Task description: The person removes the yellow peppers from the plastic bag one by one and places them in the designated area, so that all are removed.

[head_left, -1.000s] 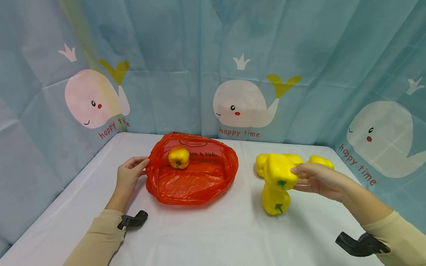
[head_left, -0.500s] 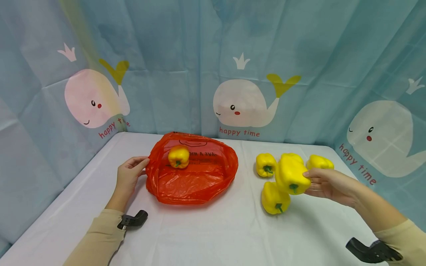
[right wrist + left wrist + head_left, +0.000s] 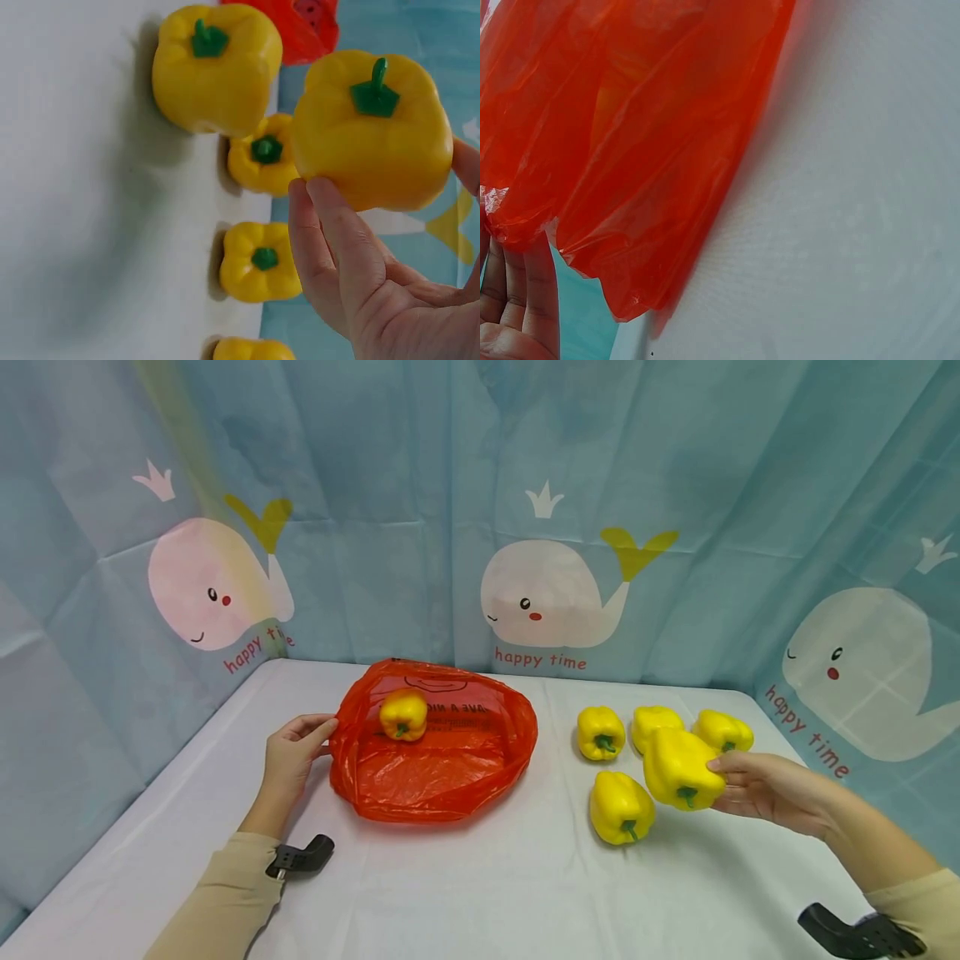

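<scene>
My left hand (image 3: 294, 758) pinches the left rim of a red plastic bag (image 3: 431, 781), which lies with its mouth open towards me. Inside the bag sits one yellow bell pepper (image 3: 403, 714) with a green stem. In the left wrist view the bag's thin wall (image 3: 652, 150) fills the upper left, partly covering my fingers (image 3: 517, 292). On the right, my right hand (image 3: 772, 792) grips another yellow bell pepper (image 3: 681, 768) between thumb and fingers, raised above the table. The right wrist view shows that held pepper (image 3: 371, 142) stem up, with fingertips along its lower side.
Several more yellow peppers rest on the white table: one in front (image 3: 621, 808), one at back left (image 3: 600, 732), one behind the held pepper (image 3: 654, 723) and one at back right (image 3: 723, 730). A blue curtain (image 3: 405, 593) with whale prints hangs behind the table (image 3: 480, 885).
My right hand has moved right and slightly nearer with its pepper, uncovering the peppers behind and in front. The left hand and the bag have stayed in place.
</scene>
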Demonstrator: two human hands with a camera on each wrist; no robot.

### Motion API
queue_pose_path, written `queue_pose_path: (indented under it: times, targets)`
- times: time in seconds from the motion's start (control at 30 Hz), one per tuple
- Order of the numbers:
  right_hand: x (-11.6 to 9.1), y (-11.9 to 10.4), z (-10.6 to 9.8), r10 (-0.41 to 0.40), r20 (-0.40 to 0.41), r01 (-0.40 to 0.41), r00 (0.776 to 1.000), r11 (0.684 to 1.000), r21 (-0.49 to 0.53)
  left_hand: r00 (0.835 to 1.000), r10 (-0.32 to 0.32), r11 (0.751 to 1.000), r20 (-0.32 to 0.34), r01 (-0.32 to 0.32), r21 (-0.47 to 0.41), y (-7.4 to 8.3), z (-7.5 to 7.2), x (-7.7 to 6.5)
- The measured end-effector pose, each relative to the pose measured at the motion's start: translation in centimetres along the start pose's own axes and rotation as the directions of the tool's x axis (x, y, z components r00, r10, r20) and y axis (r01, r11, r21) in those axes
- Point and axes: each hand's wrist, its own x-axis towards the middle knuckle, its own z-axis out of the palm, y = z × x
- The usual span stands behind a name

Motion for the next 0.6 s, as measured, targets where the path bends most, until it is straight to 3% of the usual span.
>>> queue_pose_path:
  times: [0.6]
  targets:
    - [1.0, 2.5, -2.6, 0.052, -0.021, -0.052, 0.998, 0.999, 0.006, 1.000, 0.001, 1.000, -0.003, -0.001, 0.017, 0.1, 0.0, -0.1]
